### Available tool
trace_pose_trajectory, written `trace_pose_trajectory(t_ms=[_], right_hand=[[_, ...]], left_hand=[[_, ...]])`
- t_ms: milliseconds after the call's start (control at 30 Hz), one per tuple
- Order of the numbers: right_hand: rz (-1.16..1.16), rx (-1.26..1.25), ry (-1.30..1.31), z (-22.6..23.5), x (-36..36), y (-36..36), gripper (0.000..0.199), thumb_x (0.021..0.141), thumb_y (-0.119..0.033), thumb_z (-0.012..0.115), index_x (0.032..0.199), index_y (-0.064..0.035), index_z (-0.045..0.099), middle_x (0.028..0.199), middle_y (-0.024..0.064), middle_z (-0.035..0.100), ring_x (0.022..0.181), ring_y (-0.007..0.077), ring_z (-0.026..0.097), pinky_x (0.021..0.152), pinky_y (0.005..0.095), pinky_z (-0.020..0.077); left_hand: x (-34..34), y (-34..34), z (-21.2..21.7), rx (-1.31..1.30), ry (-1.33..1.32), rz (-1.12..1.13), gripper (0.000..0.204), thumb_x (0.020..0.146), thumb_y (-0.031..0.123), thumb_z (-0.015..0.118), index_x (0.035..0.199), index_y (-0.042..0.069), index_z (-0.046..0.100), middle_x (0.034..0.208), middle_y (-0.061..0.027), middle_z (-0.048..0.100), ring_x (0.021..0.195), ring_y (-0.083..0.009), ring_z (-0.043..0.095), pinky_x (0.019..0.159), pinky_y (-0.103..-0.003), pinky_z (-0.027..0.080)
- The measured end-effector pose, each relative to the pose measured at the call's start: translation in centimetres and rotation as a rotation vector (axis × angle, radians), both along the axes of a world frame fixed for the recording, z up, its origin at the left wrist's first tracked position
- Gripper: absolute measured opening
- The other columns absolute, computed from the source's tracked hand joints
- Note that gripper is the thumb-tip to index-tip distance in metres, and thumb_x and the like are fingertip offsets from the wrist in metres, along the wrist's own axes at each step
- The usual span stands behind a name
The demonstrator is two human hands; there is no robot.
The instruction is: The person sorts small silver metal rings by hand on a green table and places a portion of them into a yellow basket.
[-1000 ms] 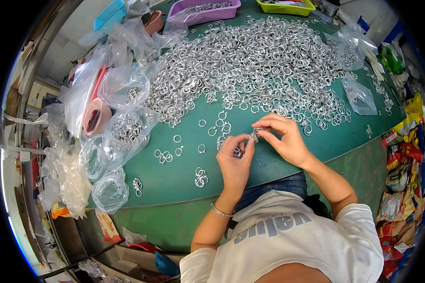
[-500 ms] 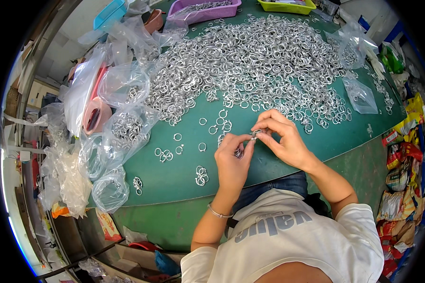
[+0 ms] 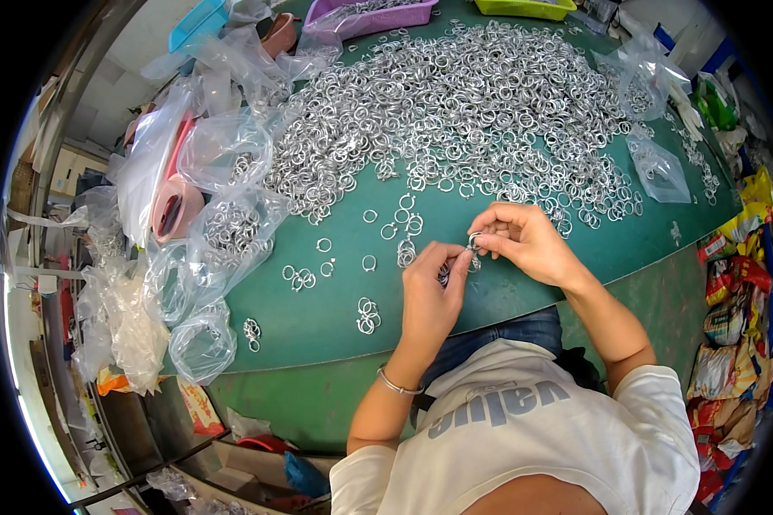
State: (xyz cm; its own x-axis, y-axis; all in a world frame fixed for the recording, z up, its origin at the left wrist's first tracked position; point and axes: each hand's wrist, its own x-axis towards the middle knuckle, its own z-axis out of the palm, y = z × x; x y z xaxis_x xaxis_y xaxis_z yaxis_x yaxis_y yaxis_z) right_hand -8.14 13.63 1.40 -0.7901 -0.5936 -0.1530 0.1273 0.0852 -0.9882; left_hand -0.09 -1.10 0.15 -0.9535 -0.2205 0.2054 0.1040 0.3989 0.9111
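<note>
My left hand [image 3: 432,287] is closed around several small silver rings [image 3: 443,273], which show between its curled fingers. Between thumb and fingertips, my right hand [image 3: 524,242] pinches a silver ring [image 3: 475,241]. The fingertips of both hands nearly meet over the green table [image 3: 335,300]. Beyond them spreads a wide heap of the same metal rings [image 3: 455,103], each with a small knob. Just left of my hands lies a short row of loose rings [image 3: 406,225]. A small cluster of rings [image 3: 368,315] sits nearer the table's front edge.
Clear plastic bags [image 3: 202,343], some with rings inside, crowd the left side. A pink container [image 3: 173,210] stands among them. At the back are a purple basket [image 3: 378,21], a yellow-green tray [image 3: 524,10] and a blue basket [image 3: 199,24]. Another clear bag [image 3: 659,169] lies at right.
Both hands have shifted slightly right. The ring in my right fingertips now stands more upright and shows more plainly. The rings on the table look unmoved.
</note>
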Motion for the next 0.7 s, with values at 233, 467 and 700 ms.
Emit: trace_pose_trajectory(t_ms=[233,467,700], right_hand=[[-0.024,-0.114,0.106,-0.3,0.7,0.1,0.007,0.082,0.004,0.058,0.089,0.0038,0.06,0.082,0.004,0.053,0.068,0.0085,0.055,0.061,0.0212,0.0464],[-0.041,-0.211,0.268,-0.6,1.5,-0.2,0.007,0.081,0.008,0.057,0.088,0.0048,0.059,0.082,0.0049,0.052,0.069,0.0104,0.058,0.059,0.0224,0.0473],[-0.009,-0.187,-0.125,-1.4,0.4,0.2,0.007,0.087,-0.001,0.055,0.091,-0.0012,0.061,0.085,0.0059,0.058,0.071,0.0104,0.06,0.061,0.0232,0.0502]], left_hand=[[0.3,0.6,-0.8,0.295,-0.135,-0.025,0.012,0.087,0.008,0.058,0.087,-0.003,0.06,0.071,-0.0053,0.061,0.06,-0.0078,0.05,0.055,-0.023,0.041],[0.4,-0.3,-1.6,1.016,-0.282,-0.265,0.017,0.093,0.014,0.051,0.085,0.0,0.055,0.065,0.0021,0.046,0.05,-0.0026,0.033,0.041,-0.017,0.021],[0.2,-0.2,-1.7,1.066,-0.344,-0.205,0.015,0.091,0.016,0.055,0.093,0.001,0.054,0.071,0.0025,0.049,0.05,-0.0018,0.034,0.041,-0.017,0.02]])
